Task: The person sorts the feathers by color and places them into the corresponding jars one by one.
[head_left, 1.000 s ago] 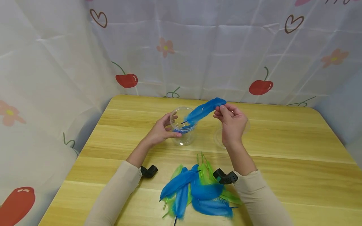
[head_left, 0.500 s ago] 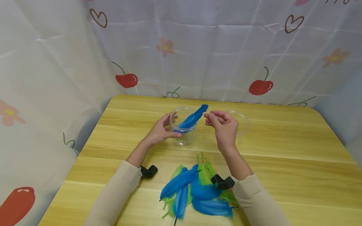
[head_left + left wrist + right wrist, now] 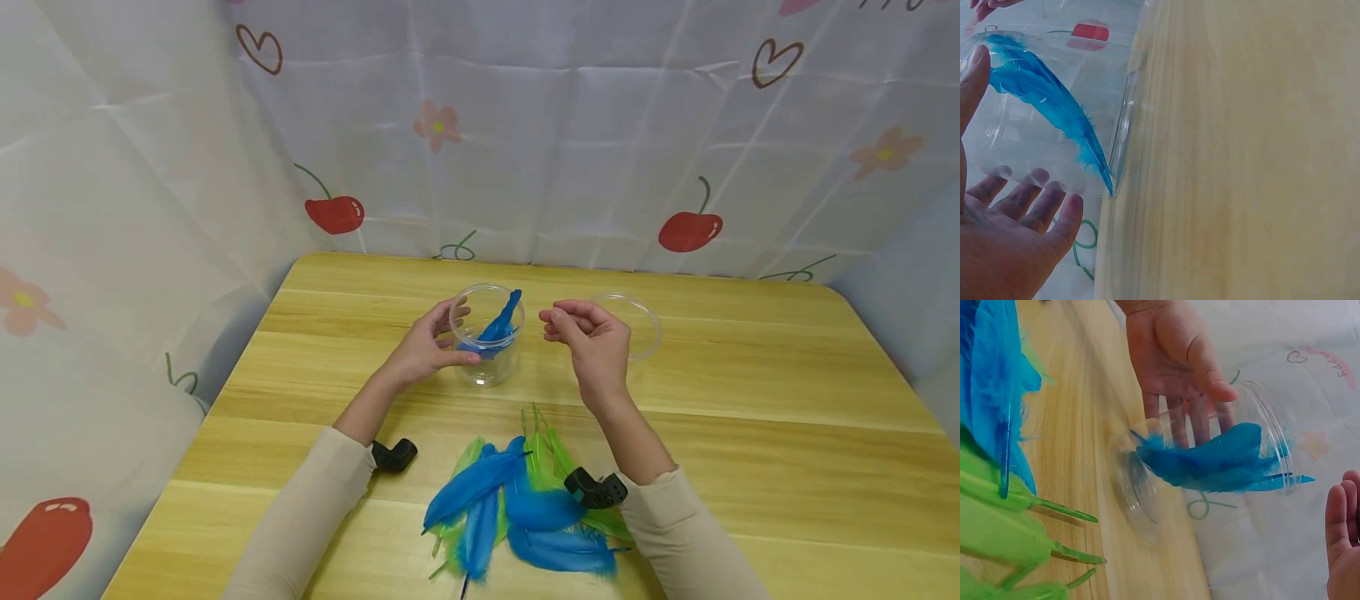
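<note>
A transparent plastic jar (image 3: pixel 483 375) stands upright toward the back of the table. My left hand (image 3: pixel 416 357) grips it from the left, thumb in front and fingers behind. Inside lie blue feathers (image 3: pixel 1210 459), one with its tip poking just past the rim. In the left wrist view, a blue feather (image 3: pixel 1054 100) reaches down to the jar's base. My right hand (image 3: pixel 598 354) hovers to the right of the jar, apart from it, with fingers loosely bent and nothing between them.
A pile of blue feathers (image 3: pixel 480 492) and green feathers (image 3: pixel 551 458) lies at the front of the wooden table (image 3: pixel 787 433). Behind my right hand is a transparent round lid (image 3: pixel 660 332). A printed curtain (image 3: pixel 547 150) hangs along the table's back edge.
My right hand moved left toward the jar, let go of a blue feather there, and stayed beside it. The feather slid down into the jar. My left hand kept its grip.
</note>
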### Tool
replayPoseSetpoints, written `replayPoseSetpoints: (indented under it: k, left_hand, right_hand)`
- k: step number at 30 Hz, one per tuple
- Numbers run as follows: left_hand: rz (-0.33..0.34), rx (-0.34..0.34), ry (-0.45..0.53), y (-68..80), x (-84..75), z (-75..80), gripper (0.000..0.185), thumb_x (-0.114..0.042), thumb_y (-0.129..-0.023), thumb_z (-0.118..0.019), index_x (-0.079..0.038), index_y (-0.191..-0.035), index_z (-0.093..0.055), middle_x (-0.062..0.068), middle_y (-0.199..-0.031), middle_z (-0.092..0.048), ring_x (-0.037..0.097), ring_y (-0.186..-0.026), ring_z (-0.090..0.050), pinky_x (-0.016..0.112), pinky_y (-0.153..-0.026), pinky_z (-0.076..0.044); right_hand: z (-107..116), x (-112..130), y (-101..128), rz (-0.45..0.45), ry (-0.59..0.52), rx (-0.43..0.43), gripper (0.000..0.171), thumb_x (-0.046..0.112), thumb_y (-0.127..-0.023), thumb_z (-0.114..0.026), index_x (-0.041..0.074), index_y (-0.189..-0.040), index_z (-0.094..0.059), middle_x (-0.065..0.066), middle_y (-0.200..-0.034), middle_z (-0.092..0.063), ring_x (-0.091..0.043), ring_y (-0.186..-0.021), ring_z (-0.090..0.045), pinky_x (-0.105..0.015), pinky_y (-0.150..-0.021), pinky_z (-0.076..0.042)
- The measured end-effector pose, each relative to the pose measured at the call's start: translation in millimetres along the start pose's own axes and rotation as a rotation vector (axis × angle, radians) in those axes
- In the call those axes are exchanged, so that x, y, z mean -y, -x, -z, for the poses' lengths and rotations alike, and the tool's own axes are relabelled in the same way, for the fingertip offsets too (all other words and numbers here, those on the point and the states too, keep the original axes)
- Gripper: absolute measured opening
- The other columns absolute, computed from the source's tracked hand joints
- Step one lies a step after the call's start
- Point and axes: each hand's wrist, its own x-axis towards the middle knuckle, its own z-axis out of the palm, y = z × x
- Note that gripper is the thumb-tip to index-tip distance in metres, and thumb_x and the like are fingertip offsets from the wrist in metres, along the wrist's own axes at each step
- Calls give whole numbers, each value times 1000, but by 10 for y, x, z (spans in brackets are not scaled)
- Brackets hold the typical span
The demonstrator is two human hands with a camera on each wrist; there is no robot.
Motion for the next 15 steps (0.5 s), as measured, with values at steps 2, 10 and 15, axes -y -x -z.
replayPoseSetpoints:
  k: [2,10,15]
  left_hand:
    - [0,0,0,0,2,0,89,-13,-82,-82,-8,-154,-31,19,-153,-38,38,-139,-38,53,-111,-33]
    - [-1,1,2,1,-11,-5,88,-12,-82,-82,-8,-154,-31,19,-153,-38,37,-139,-38,53,-111,-34]
    - [-1,-1,0,0,-8,-1,87,-11,-83,-81,-8,-154,-31,19,-153,-39,38,-139,-38,53,-111,-34]
  right_hand:
    - [6,5,5,3,-2,5,7,-2,-92,-67,-7,-97,-67,-2,-81,-74,-18,-71,-71,-30,-70,-60]
    - [33,20,38,-7,13,40,6,-2,-93,-66,-6,-97,-68,-2,-82,-74,-20,-71,-70,-29,-69,-60]
    - [50,24,70,-25,29,81,7,-3,-93,-65,-7,-97,-68,-2,-81,-74,-18,-70,-70,-29,-70,-59]
